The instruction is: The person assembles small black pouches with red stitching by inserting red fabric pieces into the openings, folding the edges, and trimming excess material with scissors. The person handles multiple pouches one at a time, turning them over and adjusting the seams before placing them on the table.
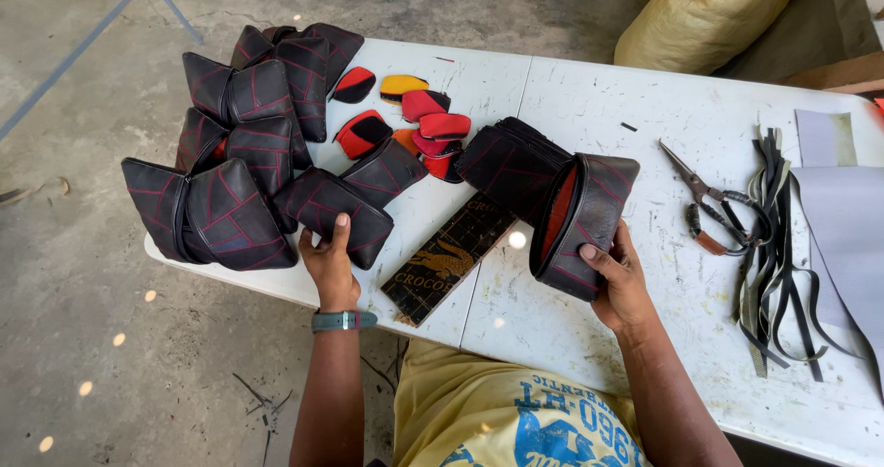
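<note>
Open black pouch with red lining, at 3 o'clock on the desk, stood on edge in the clamped right hand, mouth exposed; left hand closed on a flat pouch beside the finished pile at 10 o'clock; scissors lie apart.

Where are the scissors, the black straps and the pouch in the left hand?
scissors [707, 200]: head view, on the pivot where the blades meet the handles.
black straps [772, 246]: head view, mid-bundle.
pouch [336, 207]: head view, on its quilted face above the left hand [329, 262].
</note>
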